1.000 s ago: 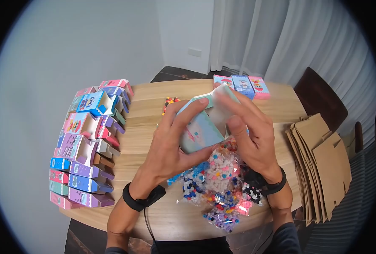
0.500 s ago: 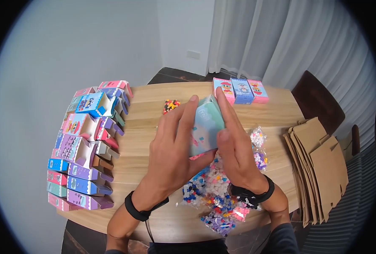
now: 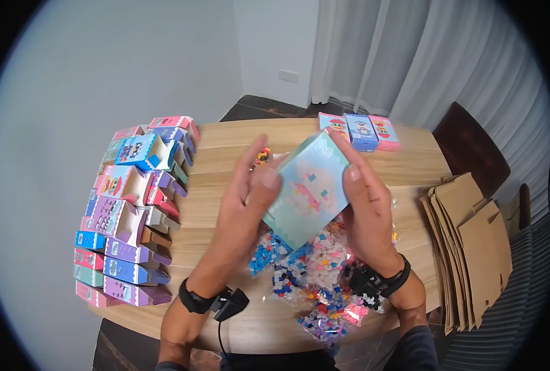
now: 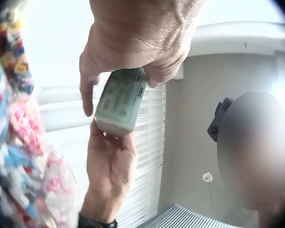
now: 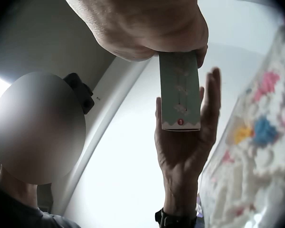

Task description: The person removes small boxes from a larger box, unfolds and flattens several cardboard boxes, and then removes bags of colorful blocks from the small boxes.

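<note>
A mint-green cardboard box [image 3: 309, 188] with a pink picture on its broad face is held up over the middle of the table. My right hand [image 3: 372, 226] grips its right side, thumb on the front and fingers behind. At the box's left edge is my left hand [image 3: 243, 207], its fingers extended and the thumb close beside the box. In the right wrist view, a narrow side of the box [image 5: 180, 92] shows a red number mark. Under the hands lie several clear bags of small colourful building bricks [image 3: 327, 263].
Opened small boxes [image 3: 123, 216] stand in rows along the table's left side. Three picture boxes [image 3: 358, 132] are at the far edge. A bag of red, yellow and black bricks [image 3: 261, 157] lies behind the left hand. Folded brown cartons [image 3: 470, 253] lean at the right.
The box's open end was facing up between both hands; its flap has been shut. The box has since been turned, showing its broad face, and the left fingers have spread away from it.
</note>
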Motion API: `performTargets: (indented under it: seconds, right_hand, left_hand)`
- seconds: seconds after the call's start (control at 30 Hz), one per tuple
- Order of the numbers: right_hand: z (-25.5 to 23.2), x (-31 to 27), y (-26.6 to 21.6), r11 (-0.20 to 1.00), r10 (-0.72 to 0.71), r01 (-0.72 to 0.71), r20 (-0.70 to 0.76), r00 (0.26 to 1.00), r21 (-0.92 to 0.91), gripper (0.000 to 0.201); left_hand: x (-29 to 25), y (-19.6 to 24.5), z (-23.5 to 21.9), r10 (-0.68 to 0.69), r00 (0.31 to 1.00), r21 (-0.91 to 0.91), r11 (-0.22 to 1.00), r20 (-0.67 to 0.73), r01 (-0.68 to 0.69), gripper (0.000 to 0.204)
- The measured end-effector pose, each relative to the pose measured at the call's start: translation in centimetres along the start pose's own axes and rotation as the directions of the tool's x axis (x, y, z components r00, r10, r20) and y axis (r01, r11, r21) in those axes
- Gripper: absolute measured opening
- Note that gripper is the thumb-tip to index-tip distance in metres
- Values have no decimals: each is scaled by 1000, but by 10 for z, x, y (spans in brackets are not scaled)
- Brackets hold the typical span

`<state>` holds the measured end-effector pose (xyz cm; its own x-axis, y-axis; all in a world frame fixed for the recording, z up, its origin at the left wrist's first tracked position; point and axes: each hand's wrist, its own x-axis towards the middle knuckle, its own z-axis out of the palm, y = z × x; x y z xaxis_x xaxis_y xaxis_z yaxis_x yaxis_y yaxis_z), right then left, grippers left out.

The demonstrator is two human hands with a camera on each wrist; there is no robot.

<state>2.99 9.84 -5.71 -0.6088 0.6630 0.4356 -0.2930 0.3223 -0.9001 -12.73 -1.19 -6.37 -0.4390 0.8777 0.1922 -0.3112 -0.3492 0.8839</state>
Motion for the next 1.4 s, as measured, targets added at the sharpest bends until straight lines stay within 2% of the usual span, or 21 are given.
performTargets:
  seconds: [0.03,0.07,0.17,0.3,0.37,0.43,0.47,0.53,0.57,0.63,0.77,0.83,0.97,1.03,1.13,1.17,1.2,1.23,1.27,1.33,1.4]
  right_hand:
    - [4,-2,-1,990,121,-120,-7,993,71,50]
    - [0,3,11,944,-178,191,71,981,-269,52]
    - [2,0,3,742,-245,337,233,941,-580,53]
    - [4,-1,4,873,-179,223,141,974,-434,55]
    - [2,-4,-7,987,84,-84,-7,996,-134,50]
    - [-3,-1,-9,978,194,-192,-20,981,83,47]
    - [-5,3,-12,961,205,-205,21,979,188,45]
    - [-13,7,-8,954,199,-215,95,975,207,42]
    - [-13,8,-7,955,200,-214,86,976,206,42]
    - [-15,11,-8,980,59,-28,156,986,-195,41]
    - [-17,18,-1,792,-258,305,163,952,-529,51]
    - [-14,12,-17,776,-107,218,218,970,-592,63]
    - [-24,12,-32,671,-80,304,341,937,-677,91]
    - [-26,13,-42,680,-26,276,354,935,-679,99]
    - [-36,12,-47,650,1,317,418,909,-690,101]
    - [-44,17,-44,643,-3,322,419,908,-695,101]
    - [-55,22,-40,636,-5,326,419,908,-699,101]
    - [-73,30,-27,591,-107,312,311,944,-744,100]
    - [-94,39,-17,548,-211,288,203,956,-785,99]
    - [-133,58,-24,339,-62,-88,-116,991,-937,96]
    - [-183,72,-6,159,161,-206,-180,970,-966,92]
  left_hand:
    - [-1,0,3,0,1000,2,1000,-3,0,76]
    - [-3,2,7,-7,997,-65,998,-72,3,71]
    - [-6,8,11,-33,984,-207,978,-175,-4,57]
    - [-6,-7,7,68,985,-184,978,-159,-98,56]
    - [-4,-12,8,110,993,-413,906,28,-89,65]
    - [3,-5,-10,275,881,99,937,385,-335,86]
    - [4,3,-14,275,886,116,934,374,-339,86]
    - [4,16,-13,210,763,548,584,611,-599,111]
    - [3,17,-14,207,760,543,587,617,-601,111]
    - [1,18,-16,154,782,592,569,604,-570,106]
    - [-2,17,-12,13,953,428,892,302,-148,80]
    - [-4,19,-11,-77,975,444,896,208,-24,75]
    - [0,9,-15,112,963,427,879,245,-211,70]
    - [7,4,-20,277,827,577,608,489,-545,71]
    - [6,6,-15,295,746,604,448,596,-660,72]
    - [3,5,-12,292,748,603,453,596,-657,72]
    - [-1,5,-9,262,845,515,696,467,-500,71]
    - [-5,4,-6,185,922,365,877,341,-311,70]
    - [-4,6,-3,283,916,399,834,285,-382,59]
    - [3,11,-11,363,900,434,789,241,-435,55]
    - [4,15,-15,454,879,448,762,144,-467,44]
